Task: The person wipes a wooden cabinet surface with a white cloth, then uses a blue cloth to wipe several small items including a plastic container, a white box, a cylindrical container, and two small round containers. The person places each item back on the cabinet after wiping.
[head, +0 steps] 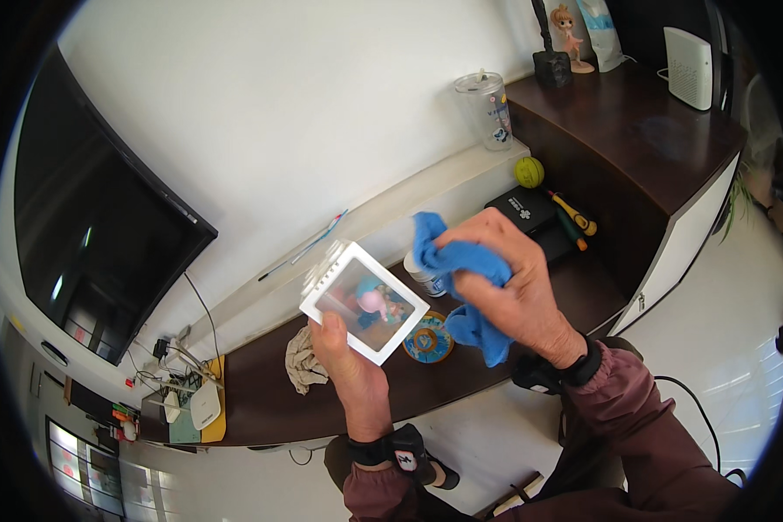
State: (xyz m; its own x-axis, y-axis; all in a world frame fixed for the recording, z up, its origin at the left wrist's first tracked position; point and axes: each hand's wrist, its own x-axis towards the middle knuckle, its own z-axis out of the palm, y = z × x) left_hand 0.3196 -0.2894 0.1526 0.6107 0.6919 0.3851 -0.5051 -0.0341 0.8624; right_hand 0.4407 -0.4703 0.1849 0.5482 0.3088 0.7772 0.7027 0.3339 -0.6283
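My left hand (349,378) grips a white-framed clear display box (365,303) by its lower left edge, the thumb on the frame. Small pink and blue figures show behind its window. To the right, my right hand (515,287) holds a bunched blue cloth (470,261), one part of it hanging down; the cloth is apart from the box. Behind the two hands, a white bottle (424,277) is partly hidden by the cloth and hand. On the dark wooden cabinet top lie a round blue and orange object (429,337) and a crumpled beige cloth (305,361).
A lidded clear cup (486,111) stands on the wall ledge (424,173), where thin sticks also lie. At right are a black box (522,209), a yellow-green ball (529,172) and a raised cabinet section (626,124). A television (104,215) and a white router (205,404) are at left.
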